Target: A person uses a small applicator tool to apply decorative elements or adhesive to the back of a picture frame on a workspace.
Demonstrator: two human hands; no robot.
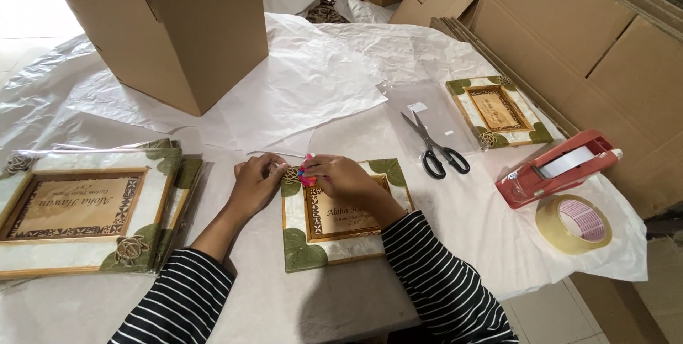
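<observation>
A wooden picture frame (334, 244) with green leaf corners lies flat in front of me. My left hand (257, 182) rests at its upper left corner, fingers curled against the edge. Over the frame's top edge, my right hand (343, 177) pinches a small pink and red object (307, 177); what it is I cannot tell. Both arms wear black and white striped sleeves.
A stack of larger bagged frames (78, 212) lies at the left. Black-handled scissors (435, 150), a clear bag and another small frame (498, 111) sit at the right, with a red tape dispenser (558, 167) and a tape roll (573, 224). A tall cardboard box (171, 24) stands behind.
</observation>
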